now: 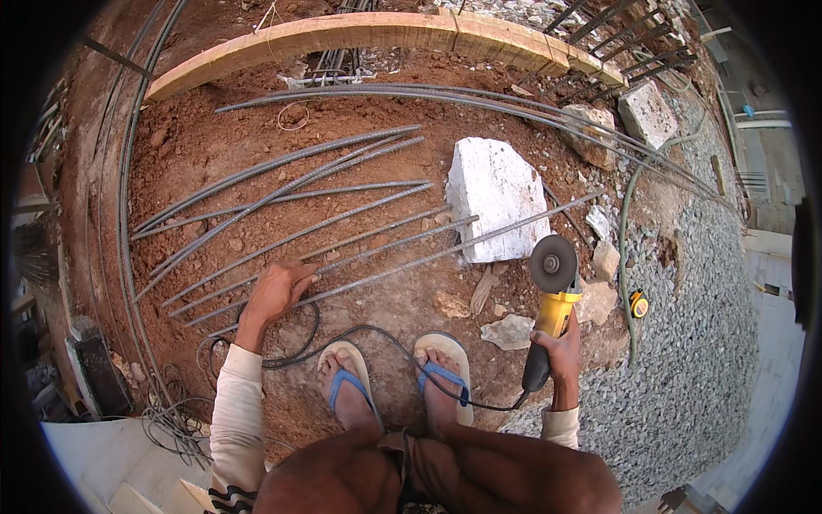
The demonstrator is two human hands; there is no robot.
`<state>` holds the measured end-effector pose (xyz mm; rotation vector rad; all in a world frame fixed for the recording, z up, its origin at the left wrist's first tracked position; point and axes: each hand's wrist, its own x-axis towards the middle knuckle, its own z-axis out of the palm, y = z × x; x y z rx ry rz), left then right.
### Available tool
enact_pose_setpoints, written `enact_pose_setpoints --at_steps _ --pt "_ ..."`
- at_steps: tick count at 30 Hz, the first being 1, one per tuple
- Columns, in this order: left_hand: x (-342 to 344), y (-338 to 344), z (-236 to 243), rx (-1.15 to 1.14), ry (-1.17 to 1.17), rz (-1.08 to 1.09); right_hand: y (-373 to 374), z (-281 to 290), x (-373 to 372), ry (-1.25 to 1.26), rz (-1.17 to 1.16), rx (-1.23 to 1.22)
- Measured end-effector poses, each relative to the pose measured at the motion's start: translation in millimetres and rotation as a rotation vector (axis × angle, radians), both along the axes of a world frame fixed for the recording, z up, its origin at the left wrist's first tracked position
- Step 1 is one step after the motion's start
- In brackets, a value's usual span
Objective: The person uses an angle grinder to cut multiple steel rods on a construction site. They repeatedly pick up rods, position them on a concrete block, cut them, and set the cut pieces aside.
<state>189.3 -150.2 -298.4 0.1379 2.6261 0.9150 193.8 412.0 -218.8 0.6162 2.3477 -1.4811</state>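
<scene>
Bare knees [548,475] were nearest. The right hand [562,349] had its fingers clamped around the yellow angle grinder [556,313], its disc [554,264] beyond them; the left hand [276,295] lay over steel rods [394,247], whether gripping, I couldn't tell.

L arm [237,411] fwd, L grip [281,293] palm-down, fingers [303,276] bent to R; R grip [559,349] curled.

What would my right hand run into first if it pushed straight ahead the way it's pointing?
Your right hand, led by the grinder, would probably meet the steel rod crossing beyond its disc; the edge of the white block sits close too. Depth is unclear, so it might pass above.
</scene>
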Motion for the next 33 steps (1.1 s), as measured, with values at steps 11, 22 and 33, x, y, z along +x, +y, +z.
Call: enact_pose_setpoints --at_steps 11,22,33 --pt "15.0 -10.9 -3.6 0.048 -0.027 0.055 -0.5 -4.0 3.3 -0.033 -0.045 -0.002" --pt "55.4 -5.2 -12.9 -0.142 0.108 0.200 3.2 -10.2 5.4 -0.023 -0.039 -0.038" --pt "61.6 60.7 -6.0 -0.153 0.399 0.261 -0.4 -6.9 10.6 -0.006 -0.056 -0.070"
